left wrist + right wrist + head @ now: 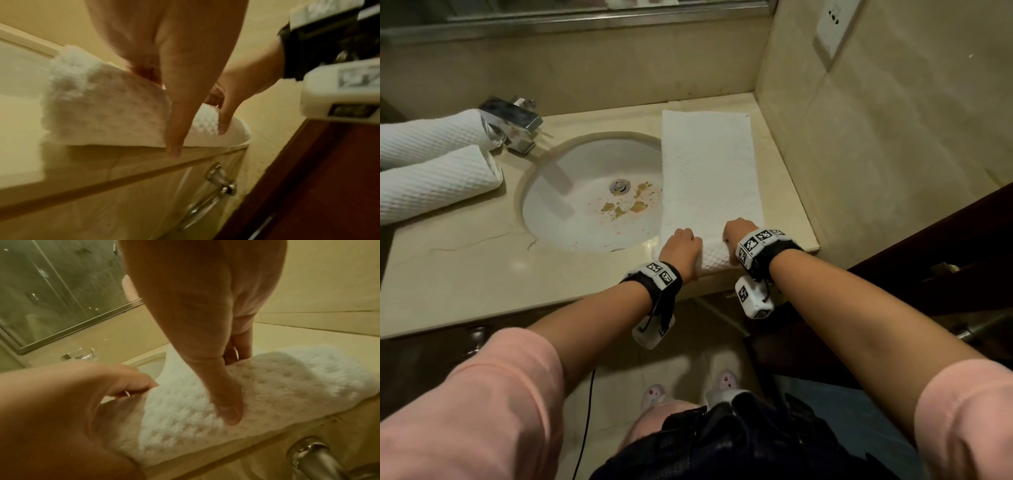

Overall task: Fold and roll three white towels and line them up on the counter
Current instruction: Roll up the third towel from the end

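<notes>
Both hands, left hand (681, 249) and right hand (738, 230), curl around towel (709, 171) roll at table (482, 274) front edge, right of sink (592, 205); two rolled towels (434, 164) left of sink.

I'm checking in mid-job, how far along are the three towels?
Done: two rolled towels lie side by side left of the sink. In hand: the left hand and right hand grip the rolled near end of the third towel; most of it lies flat. Left: finish rolling, then line it up.
</notes>
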`<state>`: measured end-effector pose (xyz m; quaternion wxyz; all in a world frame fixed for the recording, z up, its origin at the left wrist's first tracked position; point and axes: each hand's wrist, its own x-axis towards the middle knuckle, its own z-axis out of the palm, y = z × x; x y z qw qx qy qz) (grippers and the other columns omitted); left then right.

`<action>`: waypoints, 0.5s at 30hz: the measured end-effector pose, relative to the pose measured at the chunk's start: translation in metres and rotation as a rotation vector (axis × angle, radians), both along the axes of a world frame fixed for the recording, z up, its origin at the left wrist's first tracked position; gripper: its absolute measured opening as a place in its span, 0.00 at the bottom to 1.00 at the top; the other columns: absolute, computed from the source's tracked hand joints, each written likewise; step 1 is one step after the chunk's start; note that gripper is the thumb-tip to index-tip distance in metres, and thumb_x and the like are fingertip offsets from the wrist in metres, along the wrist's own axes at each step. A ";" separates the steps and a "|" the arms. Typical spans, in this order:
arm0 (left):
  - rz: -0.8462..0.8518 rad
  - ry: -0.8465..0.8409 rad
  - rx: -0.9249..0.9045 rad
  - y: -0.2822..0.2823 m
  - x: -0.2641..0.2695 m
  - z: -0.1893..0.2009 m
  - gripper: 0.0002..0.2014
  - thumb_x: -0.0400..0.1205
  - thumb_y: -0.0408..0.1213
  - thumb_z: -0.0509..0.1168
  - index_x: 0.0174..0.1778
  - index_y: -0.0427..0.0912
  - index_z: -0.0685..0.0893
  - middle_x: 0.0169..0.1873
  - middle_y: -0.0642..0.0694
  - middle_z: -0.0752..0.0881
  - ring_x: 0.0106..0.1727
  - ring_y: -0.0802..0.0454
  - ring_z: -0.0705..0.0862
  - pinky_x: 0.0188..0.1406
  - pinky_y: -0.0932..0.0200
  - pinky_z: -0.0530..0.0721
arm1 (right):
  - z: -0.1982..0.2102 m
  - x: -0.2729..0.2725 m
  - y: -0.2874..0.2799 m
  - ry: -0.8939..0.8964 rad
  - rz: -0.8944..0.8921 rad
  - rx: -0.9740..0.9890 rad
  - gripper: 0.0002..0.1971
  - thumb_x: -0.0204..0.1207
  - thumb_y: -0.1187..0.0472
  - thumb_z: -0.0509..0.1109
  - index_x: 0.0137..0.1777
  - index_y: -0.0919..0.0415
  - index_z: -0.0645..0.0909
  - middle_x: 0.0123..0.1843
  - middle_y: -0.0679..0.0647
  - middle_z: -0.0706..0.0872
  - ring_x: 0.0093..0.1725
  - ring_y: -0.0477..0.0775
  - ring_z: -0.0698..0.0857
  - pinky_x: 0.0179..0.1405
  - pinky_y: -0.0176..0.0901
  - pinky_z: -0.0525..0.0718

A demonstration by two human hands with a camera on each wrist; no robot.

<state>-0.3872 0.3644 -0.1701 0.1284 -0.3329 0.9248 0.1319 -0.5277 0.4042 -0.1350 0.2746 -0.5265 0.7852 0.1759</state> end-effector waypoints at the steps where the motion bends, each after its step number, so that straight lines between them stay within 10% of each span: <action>1: 0.029 0.009 0.032 -0.001 0.000 0.000 0.18 0.73 0.39 0.73 0.57 0.37 0.81 0.57 0.39 0.79 0.60 0.41 0.76 0.53 0.52 0.77 | -0.001 -0.002 -0.003 0.003 0.007 0.020 0.07 0.65 0.69 0.78 0.38 0.64 0.82 0.29 0.56 0.80 0.35 0.59 0.83 0.35 0.40 0.80; 9: 0.102 -0.038 0.276 -0.032 -0.016 0.015 0.28 0.67 0.38 0.81 0.62 0.41 0.81 0.59 0.42 0.84 0.60 0.42 0.82 0.57 0.52 0.81 | -0.037 -0.029 -0.027 -0.069 -0.030 0.078 0.21 0.52 0.57 0.86 0.46 0.58 0.87 0.48 0.59 0.90 0.45 0.62 0.88 0.52 0.63 0.87; 15: 0.067 -0.134 0.346 -0.047 -0.028 0.022 0.28 0.65 0.39 0.81 0.60 0.42 0.81 0.58 0.45 0.83 0.60 0.45 0.80 0.54 0.57 0.76 | -0.030 -0.042 -0.019 -0.196 -0.097 0.085 0.17 0.53 0.57 0.86 0.41 0.52 0.85 0.46 0.51 0.89 0.43 0.52 0.86 0.47 0.51 0.87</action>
